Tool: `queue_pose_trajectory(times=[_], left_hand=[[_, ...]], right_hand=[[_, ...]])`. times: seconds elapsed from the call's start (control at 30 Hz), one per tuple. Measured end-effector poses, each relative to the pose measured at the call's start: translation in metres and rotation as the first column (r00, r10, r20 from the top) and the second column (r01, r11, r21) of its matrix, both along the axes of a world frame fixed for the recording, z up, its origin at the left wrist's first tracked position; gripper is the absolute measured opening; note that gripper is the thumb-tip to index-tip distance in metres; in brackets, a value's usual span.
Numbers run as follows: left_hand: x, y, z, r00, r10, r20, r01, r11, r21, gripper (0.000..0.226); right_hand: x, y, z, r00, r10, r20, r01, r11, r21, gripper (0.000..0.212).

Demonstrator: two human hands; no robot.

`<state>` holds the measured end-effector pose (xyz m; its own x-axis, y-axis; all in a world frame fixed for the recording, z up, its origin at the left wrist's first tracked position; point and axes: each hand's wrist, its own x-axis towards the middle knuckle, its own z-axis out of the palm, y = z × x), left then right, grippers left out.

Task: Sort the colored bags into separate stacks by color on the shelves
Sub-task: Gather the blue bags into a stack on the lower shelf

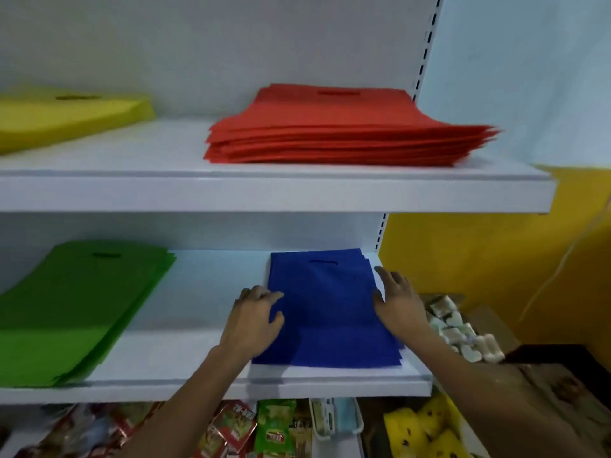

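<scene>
A thin stack of blue bags (327,305) lies flat at the right end of the lower shelf (205,388). My left hand (254,320) rests on the stack's left edge, fingers spread and slightly bent over the fabric. My right hand (395,300) lies along its right edge with straight fingers. A stack of green bags (76,305) sits at the left of the same shelf. On the upper shelf (264,191) a thick stack of red bags (344,127) lies at the right and yellow bags (62,117) at the far left.
Snack packets (251,428) fill the level below the lower shelf. Yellow sponges (426,431) and small white packs (463,332) lie in boxes to the right. A yellow wall (496,259) and a slotted shelf upright (426,44) stand at the right.
</scene>
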<state>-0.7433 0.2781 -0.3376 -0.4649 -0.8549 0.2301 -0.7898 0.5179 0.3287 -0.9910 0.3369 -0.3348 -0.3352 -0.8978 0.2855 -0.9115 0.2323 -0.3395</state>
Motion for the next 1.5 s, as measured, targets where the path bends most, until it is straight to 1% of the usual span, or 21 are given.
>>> queue_pose_trajectory(times=[0.1, 0.17, 0.3, 0.37, 0.5, 0.63, 0.7, 0.8, 0.9, 1.03, 1.17, 1.33, 1.5], left_hand=[[0.014, 0.038, 0.050, 0.996, -0.036, -0.078, 0.035, 0.999, -0.020, 0.042], [0.032, 0.068, 0.084, 0.996, -0.040, -0.083, 0.037, 0.999, -0.032, 0.042], [0.086, 0.125, 0.144, 0.991, 0.010, -0.133, -0.018, 0.998, -0.060, 0.039], [0.118, 0.148, 0.169, 0.985, 0.050, -0.163, -0.064, 0.995, -0.080, 0.038], [0.195, 0.178, 0.212, 0.966, 0.174, -0.192, -0.197, 0.975, -0.106, 0.038], [0.282, 0.188, 0.236, 0.932, 0.282, -0.227, -0.315, 0.940, -0.128, 0.036], [0.326, 0.187, 0.242, 0.916, 0.328, -0.230, -0.364, 0.922, -0.134, 0.035], [0.390, 0.177, 0.247, 0.885, 0.399, -0.240, -0.436, 0.891, -0.126, 0.034], [0.457, 0.157, 0.251, 0.866, 0.434, -0.247, -0.477, 0.867, -0.147, 0.033], [0.545, 0.121, 0.264, 0.854, 0.451, -0.259, -0.502, 0.845, -0.186, 0.033], [0.620, 0.081, 0.279, 0.855, 0.454, -0.251, -0.506, 0.838, -0.205, 0.034], [0.681, 0.020, 0.284, 0.858, 0.444, -0.258, -0.497, 0.844, -0.203, 0.034], [0.707, -0.054, 0.285, 0.884, 0.383, -0.269, -0.443, 0.870, -0.217, 0.034]], right_hand=[[0.017, 0.035, 0.063, 0.999, 0.024, -0.032, -0.026, 0.999, -0.048, 0.047], [0.034, 0.060, 0.103, 0.998, 0.047, -0.047, -0.050, 0.997, -0.065, 0.046], [0.084, 0.106, 0.174, 0.989, 0.149, -0.003, -0.148, 0.978, -0.147, 0.040], [0.114, 0.119, 0.205, 0.977, 0.211, -0.012, -0.209, 0.960, -0.185, 0.036], [0.187, 0.119, 0.254, 0.949, 0.310, -0.053, -0.313, 0.916, -0.250, 0.029], [0.268, 0.099, 0.283, 0.904, 0.424, -0.044, -0.414, 0.848, -0.330, 0.032], [0.313, 0.084, 0.289, 0.881, 0.472, -0.038, -0.456, 0.821, -0.344, 0.033], [0.384, 0.055, 0.293, 0.843, 0.537, -0.033, -0.513, 0.784, -0.351, 0.036], [0.458, 0.019, 0.294, 0.815, 0.577, -0.044, -0.552, 0.752, -0.359, 0.037], [0.562, -0.035, 0.305, 0.807, 0.589, -0.048, -0.564, 0.743, -0.360, 0.037], [0.642, -0.082, 0.318, 0.802, 0.597, -0.025, -0.569, 0.750, -0.336, 0.040], [0.696, -0.134, 0.325, 0.804, 0.594, -0.022, -0.568, 0.757, -0.322, 0.040], [0.714, -0.194, 0.324, 0.833, 0.553, -0.035, -0.534, 0.784, -0.318, 0.038]])
